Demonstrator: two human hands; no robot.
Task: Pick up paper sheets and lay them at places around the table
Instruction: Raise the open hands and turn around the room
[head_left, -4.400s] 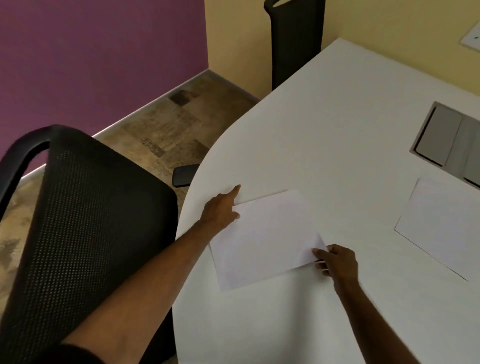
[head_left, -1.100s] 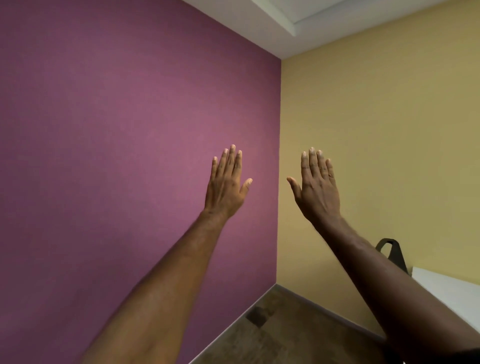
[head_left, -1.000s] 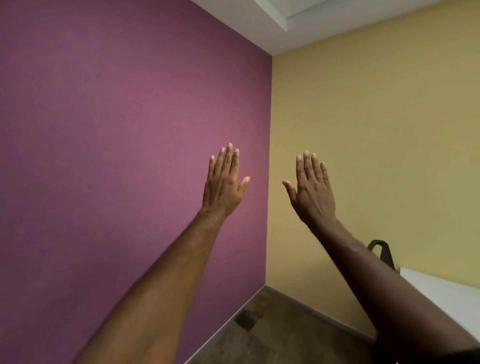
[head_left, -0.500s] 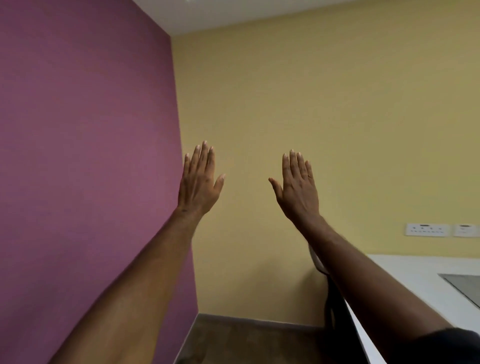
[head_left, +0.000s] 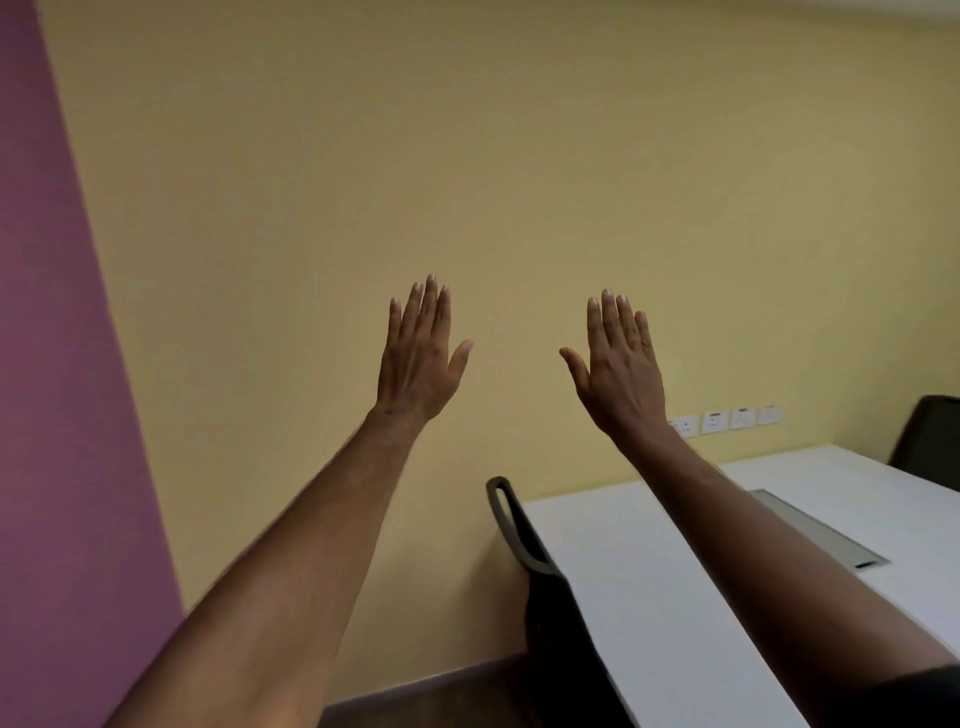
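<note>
Both arms reach up in the middle of the frame, backs of the hands facing the camera. The left hand is spread flat, fingers straight and thumb out, its grip apart and holding nothing. The right hand mirrors it just to the right, grip apart too, with a clear gap between the two. Behind them is a yellow wall; a purple wall fills the left edge. At lower right lies the white worktop with a grey hatch set into it. A black chair stands against its near edge. No paper sheets show anywhere in view.
</note>
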